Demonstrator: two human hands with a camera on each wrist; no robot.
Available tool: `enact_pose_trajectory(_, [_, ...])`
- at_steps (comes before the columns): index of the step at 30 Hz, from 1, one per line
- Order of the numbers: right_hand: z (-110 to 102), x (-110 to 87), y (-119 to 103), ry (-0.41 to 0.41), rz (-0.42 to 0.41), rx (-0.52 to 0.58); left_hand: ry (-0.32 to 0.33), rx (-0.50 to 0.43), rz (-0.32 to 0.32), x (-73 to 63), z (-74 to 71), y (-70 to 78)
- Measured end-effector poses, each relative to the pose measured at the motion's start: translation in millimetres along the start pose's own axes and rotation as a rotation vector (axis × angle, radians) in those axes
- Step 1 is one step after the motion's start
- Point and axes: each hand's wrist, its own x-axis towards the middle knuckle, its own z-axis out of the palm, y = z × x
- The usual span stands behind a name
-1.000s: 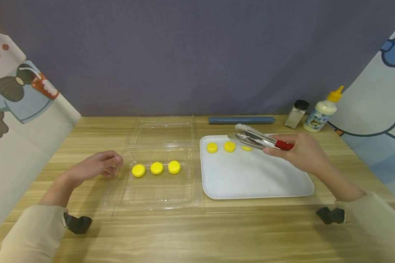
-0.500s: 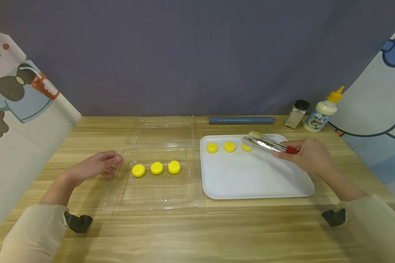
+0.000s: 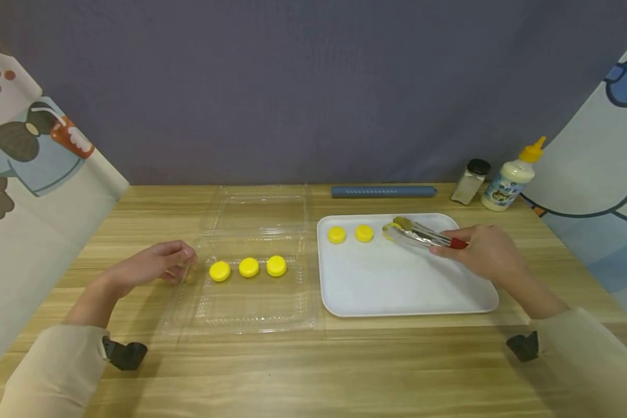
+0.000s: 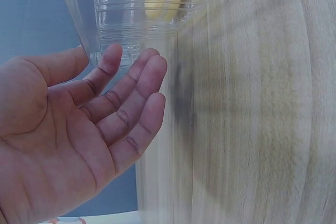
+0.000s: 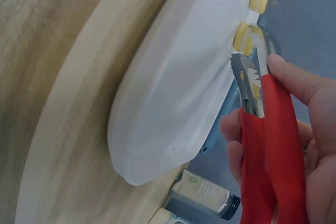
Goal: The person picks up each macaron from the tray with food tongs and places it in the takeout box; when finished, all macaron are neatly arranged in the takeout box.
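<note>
My right hand (image 3: 486, 247) grips red-handled metal tongs (image 3: 425, 234) over the back of the white tray (image 3: 397, 284). Their tips stand on either side of a yellow macaron (image 5: 242, 38), the nearest to that hand of three in a row; in the head view the tips partly hide it. On the left, my left hand (image 4: 89, 114) pinches the side rim of a clear plastic box (image 4: 118, 22) between thumb and index finger, its other fingers loosely bent. Three yellow macarons (image 3: 248, 267) lie in a row in the box, whose lid (image 3: 261, 210) is folded back, away from me.
Behind the tray lies a blue-grey bar (image 3: 384, 191). A small jar with a black lid (image 3: 470, 181) and a squeeze bottle with a yellow nozzle (image 3: 509, 183) stand at the back right. A dark grey panel (image 3: 313, 93) closes off the table's back edge.
The tongs have come down from above the tray to the third macaron, their tips now around it. My right hand has shifted slightly right and lower. The left hand and box have stayed put.
</note>
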Motion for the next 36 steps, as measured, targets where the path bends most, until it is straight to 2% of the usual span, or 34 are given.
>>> enact_pose_trajectory(9, [6.5,0.7,-4.4,0.113,-0.07,-0.016,0.002,-0.001,0.003,1.2,0.5,0.4])
enact_pose_trajectory(15, [9.7,-0.1,-5.2,0.16,-0.093,0.002,0.004,-0.012,0.001,1.6,0.6,0.5])
enact_pose_trajectory(26, [10.3,-1.0,-3.2,0.17,-0.101,0.018,0.002,-0.004,-0.004,0.9,1.1,1.5])
enact_pose_trajectory(36, [-2.3,-1.7,-9.3,0.161,-0.097,0.008,-0.004,0.0,-0.007,0.9,0.5,2.8])
